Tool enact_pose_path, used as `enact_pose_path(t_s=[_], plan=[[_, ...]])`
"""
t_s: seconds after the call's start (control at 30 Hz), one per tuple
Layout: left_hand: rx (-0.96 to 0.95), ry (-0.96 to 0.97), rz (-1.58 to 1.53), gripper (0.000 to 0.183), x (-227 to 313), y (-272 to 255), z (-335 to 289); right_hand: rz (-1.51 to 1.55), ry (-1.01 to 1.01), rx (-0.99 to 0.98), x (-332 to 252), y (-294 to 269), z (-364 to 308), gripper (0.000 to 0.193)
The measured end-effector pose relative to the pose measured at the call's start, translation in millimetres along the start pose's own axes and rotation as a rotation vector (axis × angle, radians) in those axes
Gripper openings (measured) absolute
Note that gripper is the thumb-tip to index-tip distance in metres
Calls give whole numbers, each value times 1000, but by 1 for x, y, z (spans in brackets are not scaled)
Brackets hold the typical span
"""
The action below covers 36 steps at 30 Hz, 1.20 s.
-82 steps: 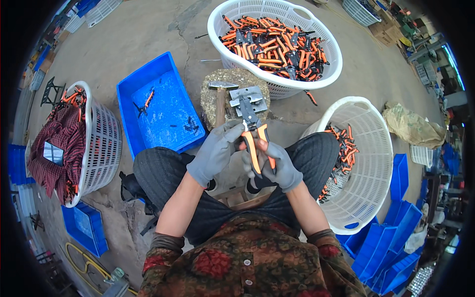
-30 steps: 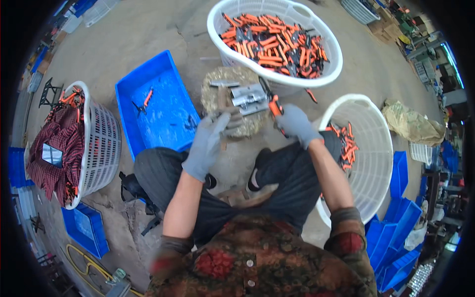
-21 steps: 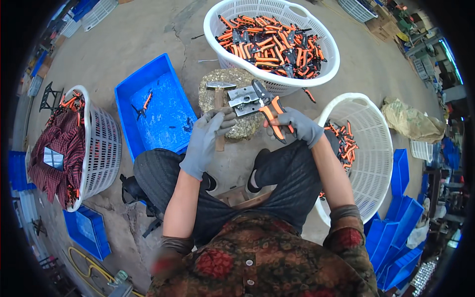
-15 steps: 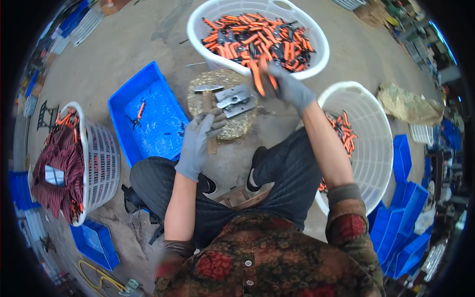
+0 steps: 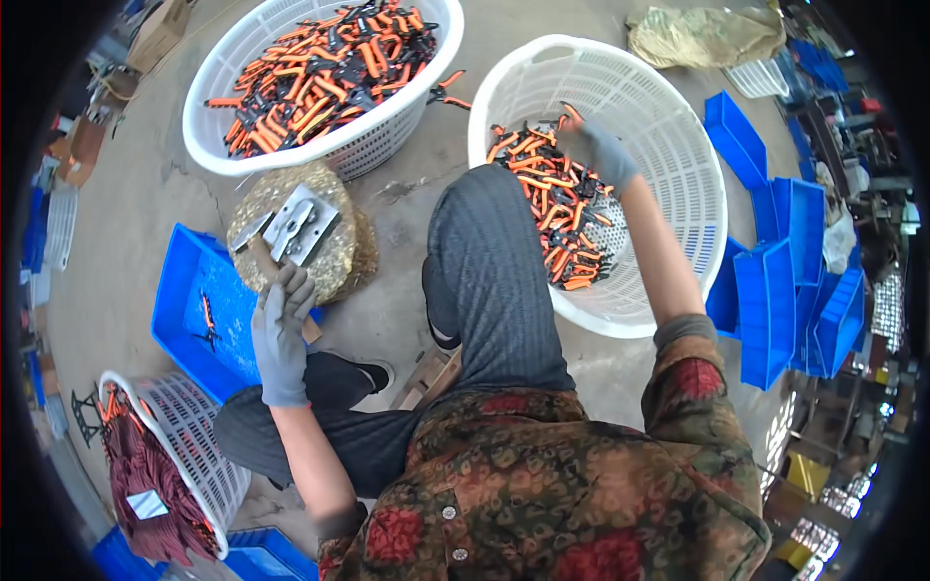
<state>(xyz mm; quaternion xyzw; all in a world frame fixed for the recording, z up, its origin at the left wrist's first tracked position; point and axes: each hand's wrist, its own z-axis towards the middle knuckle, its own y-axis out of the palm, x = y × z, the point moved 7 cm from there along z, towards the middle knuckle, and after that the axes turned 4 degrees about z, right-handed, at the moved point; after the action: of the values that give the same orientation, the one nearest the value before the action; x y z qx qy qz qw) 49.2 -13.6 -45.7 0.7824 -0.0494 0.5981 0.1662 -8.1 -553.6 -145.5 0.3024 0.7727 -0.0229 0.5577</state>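
While hands work apart, left hand (image 5: 281, 329) grips hammer handle (image 5: 276, 281), right hand (image 5: 601, 150) in white basket (image 5: 678, 116) w/ pliers (image 5: 547, 208), grip unclear.

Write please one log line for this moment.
left hand: grips hammer handle | right hand: over pliers in white basket

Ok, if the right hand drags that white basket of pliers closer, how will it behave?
The white plastic basket probably slides rather than tips: it is wide and low. Its slotted wall may flex under the pull. The orange-handled pliers piled on one side could make it heavier there, so it may swivel. The right hand is inside it.
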Motion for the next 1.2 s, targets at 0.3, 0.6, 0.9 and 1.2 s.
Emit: enact_pose_path(t_s=[0.3,0.6,0.9,1.2], plan=[[44,-130,96,49,-17,-9,5,-257,834,382,249,-88,-59,40],[11,-131,84,48,-17,-1,12,598,332,548,250,-88,-23,36],[-25,1,119,43,30,55,-1,200,-335,162,-15,53,-152,28],[-75,277,167,38,100,163,-36,-888,-830,-234,-49,279,-248,9]])
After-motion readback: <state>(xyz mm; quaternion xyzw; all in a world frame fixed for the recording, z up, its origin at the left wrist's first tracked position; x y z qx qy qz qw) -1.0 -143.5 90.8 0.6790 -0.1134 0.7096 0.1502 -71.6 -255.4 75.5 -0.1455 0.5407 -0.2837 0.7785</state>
